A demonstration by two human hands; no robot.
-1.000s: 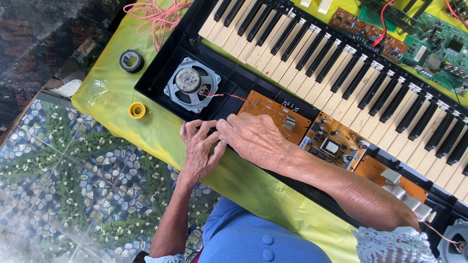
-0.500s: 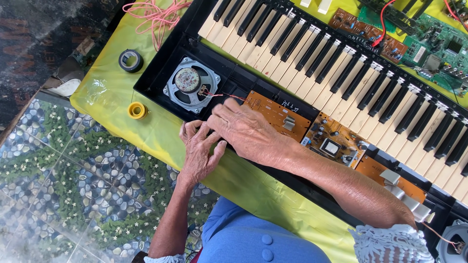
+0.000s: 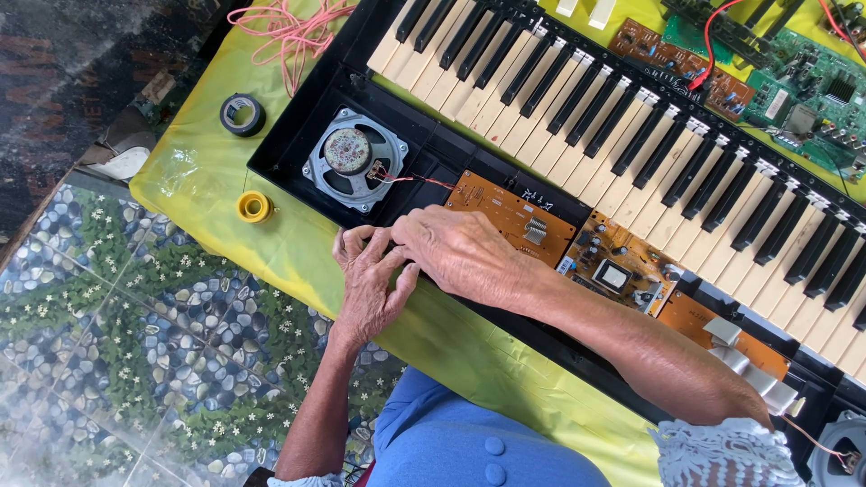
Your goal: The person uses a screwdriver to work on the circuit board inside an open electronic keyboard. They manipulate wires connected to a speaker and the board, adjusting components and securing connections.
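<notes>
An opened electronic keyboard (image 3: pixel 631 126) lies slanted across a table with a yellow-green cloth (image 3: pixel 298 243). Its black lower case shows a round grey speaker (image 3: pixel 354 159) with red wires and several orange circuit boards (image 3: pixel 514 216). My left hand (image 3: pixel 368 287) rests at the case's near edge, fingers curled against it. My right hand (image 3: pixel 460 254) lies palm down beside and partly over the left one, at the left end of the orange board. What the fingertips pinch is hidden.
A black tape roll (image 3: pixel 242 114) and a small yellow roll (image 3: pixel 253 206) sit on the cloth left of the case. Pink cord (image 3: pixel 293 32) lies at the top. Green and brown circuit boards (image 3: pixel 803 95) lie beyond the keys. A pebble-patterned floor (image 3: pixel 135 361) is below.
My right hand has shifted slightly left along the case edge, closer over my left hand. Everything else stays put.
</notes>
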